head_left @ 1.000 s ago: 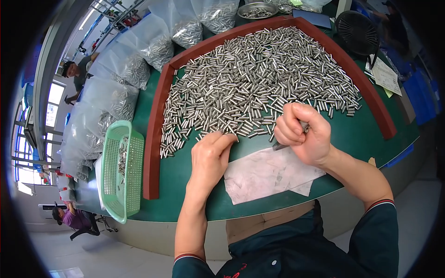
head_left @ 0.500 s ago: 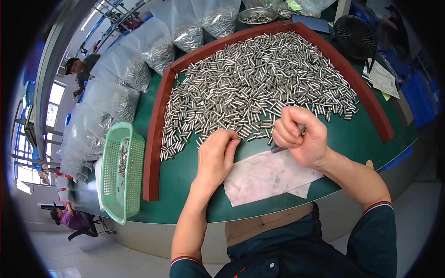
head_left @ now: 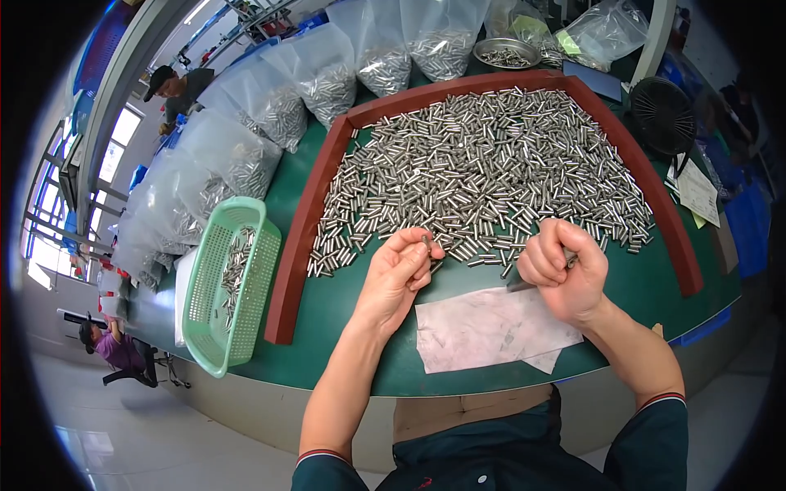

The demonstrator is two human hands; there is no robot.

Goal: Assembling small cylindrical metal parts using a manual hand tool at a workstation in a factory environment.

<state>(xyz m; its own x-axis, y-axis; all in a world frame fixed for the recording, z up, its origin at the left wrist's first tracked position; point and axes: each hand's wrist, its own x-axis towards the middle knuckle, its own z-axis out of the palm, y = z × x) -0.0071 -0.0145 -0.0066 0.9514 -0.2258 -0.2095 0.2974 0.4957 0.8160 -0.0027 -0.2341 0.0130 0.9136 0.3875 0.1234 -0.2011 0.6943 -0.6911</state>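
Note:
A broad heap of small shiny metal pins (head_left: 483, 155) covers the green table (head_left: 344, 344) in front of me. Just at the heap's near edge, my left hand (head_left: 395, 278) pinches one metal pin (head_left: 426, 243) upright between thumb and fingertips. To its right, my right hand (head_left: 566, 270) is curled into a fist above the cloth. A dark, flat piece (head_left: 519, 286) sticks out below that fist, and a bit of metal shows by the thumb; what else the fingers hold is hidden. A stained pale pink cloth (head_left: 483, 331) lies beneath, close to the table's front edge.
Dark red bars (head_left: 304, 237) fence the heap at left, back and right. Left of them stands a light green plastic basket (head_left: 192, 315) with some pins. Several clear bags of pins (head_left: 332, 94), a metal bowl (head_left: 508, 42) and a black fan (head_left: 661, 116) line the back. Two people are farther left.
My left hand has lifted from the heap's edge and turned, and a pin now shows in its fingertips. The right fist stays closed. The whole view has shifted.

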